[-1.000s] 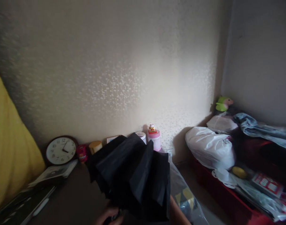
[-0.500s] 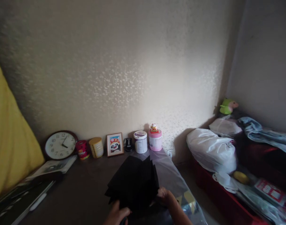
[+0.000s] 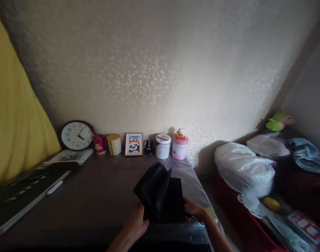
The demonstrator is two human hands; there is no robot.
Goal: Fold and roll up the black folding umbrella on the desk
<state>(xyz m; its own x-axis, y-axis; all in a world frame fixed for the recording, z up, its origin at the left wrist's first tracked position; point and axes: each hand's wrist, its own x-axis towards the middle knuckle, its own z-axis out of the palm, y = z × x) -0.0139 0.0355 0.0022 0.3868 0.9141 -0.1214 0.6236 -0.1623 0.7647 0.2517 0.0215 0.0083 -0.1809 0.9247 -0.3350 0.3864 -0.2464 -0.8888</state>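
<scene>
A matte black bag [image 3: 172, 199], bag-like with folded panels and a thin dark strap at its right side, stands over the near right part of the table. My left hand [image 3: 136, 222] is closed on its lower left edge, where one panel bends up and curls over. At the lower right edge, my right hand [image 3: 194, 209] grips the bag, and the dark strap shows below the fingers. The bag's inside and the tips of my fingers are hidden.
Along the wall stand a clock [image 3: 78, 135], a red can [image 3: 99, 144], a yellow canister [image 3: 114, 145], a framed panda picture [image 3: 134, 144], a white tub [image 3: 163, 147] and a pink tub [image 3: 180, 148]. White plastic bags [image 3: 243, 168] lie right of the table [image 3: 104, 196].
The bag has moved nearer to me and lower against the table, and its panels have spread, with the left one curling up. My view has tilted and shifted left.
</scene>
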